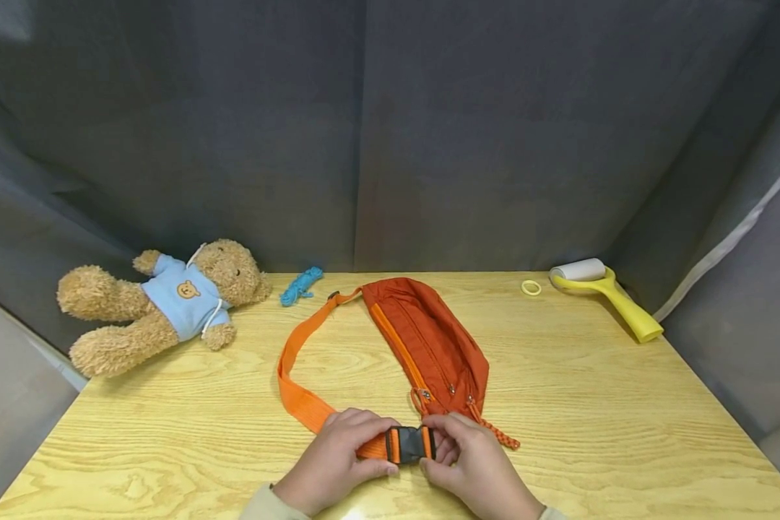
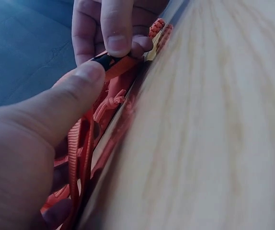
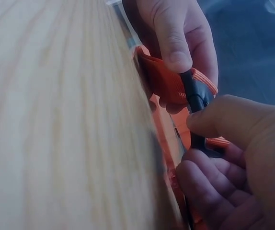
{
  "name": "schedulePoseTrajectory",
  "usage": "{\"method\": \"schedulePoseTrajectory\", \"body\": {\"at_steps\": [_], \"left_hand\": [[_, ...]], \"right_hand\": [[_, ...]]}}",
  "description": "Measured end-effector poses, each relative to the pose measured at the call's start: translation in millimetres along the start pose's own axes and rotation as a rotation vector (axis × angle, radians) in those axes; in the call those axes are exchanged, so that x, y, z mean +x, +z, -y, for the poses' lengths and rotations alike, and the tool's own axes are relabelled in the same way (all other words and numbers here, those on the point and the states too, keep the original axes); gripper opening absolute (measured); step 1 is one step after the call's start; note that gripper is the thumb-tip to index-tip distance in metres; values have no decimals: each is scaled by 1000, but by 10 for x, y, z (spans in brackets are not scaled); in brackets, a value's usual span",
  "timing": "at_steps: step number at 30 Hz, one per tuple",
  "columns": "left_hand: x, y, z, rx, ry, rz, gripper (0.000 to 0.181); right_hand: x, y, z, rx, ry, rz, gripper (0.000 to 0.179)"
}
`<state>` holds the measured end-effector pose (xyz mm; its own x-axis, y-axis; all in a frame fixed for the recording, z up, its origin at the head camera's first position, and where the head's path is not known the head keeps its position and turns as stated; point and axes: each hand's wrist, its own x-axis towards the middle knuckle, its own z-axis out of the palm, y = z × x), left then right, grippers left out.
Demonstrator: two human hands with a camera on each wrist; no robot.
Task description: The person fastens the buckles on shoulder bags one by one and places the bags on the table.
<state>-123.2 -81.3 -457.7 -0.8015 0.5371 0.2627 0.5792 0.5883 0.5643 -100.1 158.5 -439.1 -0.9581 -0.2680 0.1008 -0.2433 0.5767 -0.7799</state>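
Note:
A black plastic side-release buckle [image 1: 410,444] joins the orange strap of a rust-red waist bag [image 1: 429,336] near the front of the table. Its two halves sit together in the head view. My left hand [image 1: 341,455] pinches the buckle's left end and the strap [image 1: 305,404] between thumb and fingers. On the other end, my right hand [image 1: 474,462] grips with thumb and fingertips. In the right wrist view the buckle [image 3: 193,93] is seen edge-on between both thumbs. Behind the hands lies the bag, its zips facing up and a braided cord [image 1: 500,435] trailing right.
A teddy bear [image 1: 191,296] in a blue hoodie lies at the back left, beside a blue cord bundle [image 1: 301,286]. At the back right are a yellow ring [image 1: 531,287] and a yellow-handled lint roller [image 1: 614,296]. Dark curtains [image 1: 481,130] enclose the wooden table [image 1: 598,412].

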Motion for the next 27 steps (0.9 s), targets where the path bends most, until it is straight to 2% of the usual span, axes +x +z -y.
{"method": "schedulePoseTrajectory", "body": {"at_steps": [6, 15, 22, 27], "left_hand": [[14, 11, 0, 1, 4, -5, 54], [6, -40, -23, 87, 13, 11, 55], [-44, -93, 8, 111, 21, 26, 61], [-69, -125, 28, 111, 20, 30, 61]], "right_hand": [[-9, -32, -7, -4, 15, 3, 43], [-16, -65, -5, -22, -7, 16, 43], [-79, -72, -48, -5, -54, -14, 44], [-113, -95, -81, -77, -115, -57, 33]]}}
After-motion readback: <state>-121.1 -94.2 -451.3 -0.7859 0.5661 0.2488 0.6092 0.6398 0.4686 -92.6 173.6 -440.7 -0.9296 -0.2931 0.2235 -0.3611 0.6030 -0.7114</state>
